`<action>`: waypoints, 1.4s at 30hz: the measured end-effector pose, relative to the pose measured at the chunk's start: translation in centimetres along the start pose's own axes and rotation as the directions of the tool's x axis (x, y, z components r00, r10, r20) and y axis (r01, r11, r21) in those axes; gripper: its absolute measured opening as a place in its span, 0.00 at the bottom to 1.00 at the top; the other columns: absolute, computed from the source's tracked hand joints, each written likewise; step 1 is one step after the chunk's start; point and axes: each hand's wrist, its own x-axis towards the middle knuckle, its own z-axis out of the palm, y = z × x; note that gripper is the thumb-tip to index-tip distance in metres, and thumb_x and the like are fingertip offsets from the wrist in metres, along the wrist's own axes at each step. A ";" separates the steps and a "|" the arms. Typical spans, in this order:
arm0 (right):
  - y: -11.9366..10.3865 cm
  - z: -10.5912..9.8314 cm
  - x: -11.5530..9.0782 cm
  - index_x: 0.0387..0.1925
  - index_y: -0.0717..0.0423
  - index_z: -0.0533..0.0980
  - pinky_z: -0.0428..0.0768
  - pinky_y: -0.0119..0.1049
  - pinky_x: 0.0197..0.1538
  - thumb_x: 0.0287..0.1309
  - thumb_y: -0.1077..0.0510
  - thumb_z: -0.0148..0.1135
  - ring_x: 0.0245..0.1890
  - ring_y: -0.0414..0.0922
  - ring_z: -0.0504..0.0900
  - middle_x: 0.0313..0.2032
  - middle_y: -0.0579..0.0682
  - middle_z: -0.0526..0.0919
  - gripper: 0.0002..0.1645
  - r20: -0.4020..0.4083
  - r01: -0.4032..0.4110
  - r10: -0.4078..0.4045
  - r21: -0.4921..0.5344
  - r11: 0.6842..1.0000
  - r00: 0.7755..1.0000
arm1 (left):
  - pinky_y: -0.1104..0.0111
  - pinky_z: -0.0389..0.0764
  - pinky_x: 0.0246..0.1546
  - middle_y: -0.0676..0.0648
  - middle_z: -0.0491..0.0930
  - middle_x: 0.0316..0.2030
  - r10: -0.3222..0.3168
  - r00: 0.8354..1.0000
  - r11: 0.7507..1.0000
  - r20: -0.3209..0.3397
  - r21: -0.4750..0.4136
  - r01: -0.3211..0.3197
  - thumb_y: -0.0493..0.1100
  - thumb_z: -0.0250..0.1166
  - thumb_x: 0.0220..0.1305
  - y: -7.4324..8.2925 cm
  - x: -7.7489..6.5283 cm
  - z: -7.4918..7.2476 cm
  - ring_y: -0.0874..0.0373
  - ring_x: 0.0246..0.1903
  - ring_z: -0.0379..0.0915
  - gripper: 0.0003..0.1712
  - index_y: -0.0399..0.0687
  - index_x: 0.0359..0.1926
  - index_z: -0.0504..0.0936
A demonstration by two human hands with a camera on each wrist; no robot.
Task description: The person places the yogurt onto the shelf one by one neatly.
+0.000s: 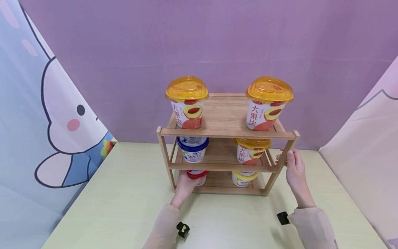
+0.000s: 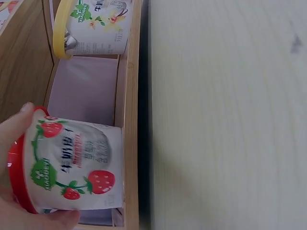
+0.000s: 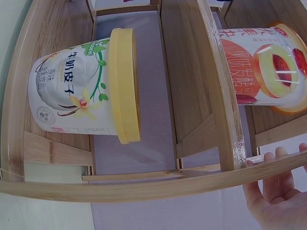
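Note:
A wooden three-tier shelf rack [image 1: 227, 133] stands on the table. On its bottom tier, toward the left end, my left hand [image 1: 185, 186] grips a white yogurt cup [image 2: 79, 167] with a red lid and strawberry print. Thumb and fingers lie around the lid end; the cup's base is at the tier's front rail. My right hand [image 1: 295, 169] holds the right-front upright of the rack, its fingers partly hidden behind the wood. Right of the red-lidded cup on that tier sits a yellow-lidded cup [image 3: 79, 88].
Two orange-lidded peach yogurt cups, one left [image 1: 190, 103] and one right [image 1: 267, 103], stand on the top tier. The middle tier holds a blue-lidded cup [image 1: 193, 150] and another orange-lidded cup [image 1: 252, 152]. A purple cloth [image 1: 217, 45] hangs behind the rack.

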 end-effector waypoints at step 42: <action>-0.1 -0.1 -0.1 0.39 0.40 0.66 0.70 0.19 0.38 0.67 0.55 0.34 0.30 0.32 0.75 0.29 0.38 0.73 0.11 0.007 -0.010 0.011 -0.028 1.000 1.000 | 0.44 0.58 0.53 0.33 0.45 0.63 0.037 0.999 0.997 0.028 0.066 -0.039 0.45 0.67 0.49 2.4 -3.8 -1.8 0.36 0.60 0.49 0.42 0.44 0.63 0.56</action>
